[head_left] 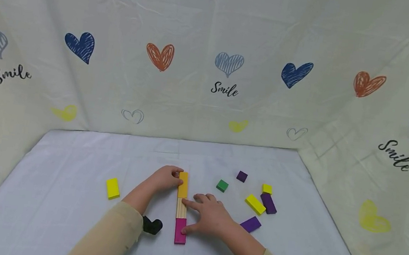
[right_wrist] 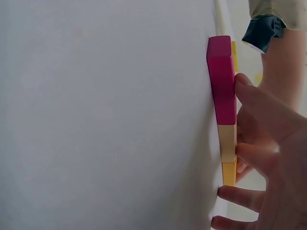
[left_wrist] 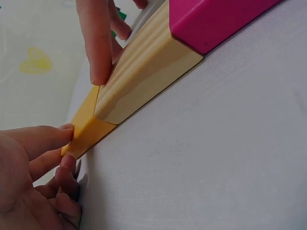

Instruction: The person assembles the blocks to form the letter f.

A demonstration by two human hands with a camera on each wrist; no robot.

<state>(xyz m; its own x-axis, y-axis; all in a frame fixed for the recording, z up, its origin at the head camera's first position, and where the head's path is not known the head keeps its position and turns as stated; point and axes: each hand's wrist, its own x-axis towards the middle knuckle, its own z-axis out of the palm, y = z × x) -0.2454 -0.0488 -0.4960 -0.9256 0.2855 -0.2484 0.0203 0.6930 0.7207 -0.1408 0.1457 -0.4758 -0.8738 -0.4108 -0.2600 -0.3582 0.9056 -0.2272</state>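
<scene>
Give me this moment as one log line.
left hand: holds orange block | right hand: touches beige block, pink block | blocks: end to end

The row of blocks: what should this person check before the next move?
1. Left hand holding the orange block: ok, at its far end.
2. Orange block against wooden block: ok, ends meet.
3. Wooden block against magenta block: ok, ends meet.
4. Right hand clear of these blocks: not ok, it touches the wooden and magenta ones.
5. Green block apart from them: ok.
6. Blocks fastened together: cannot tell.
</scene>
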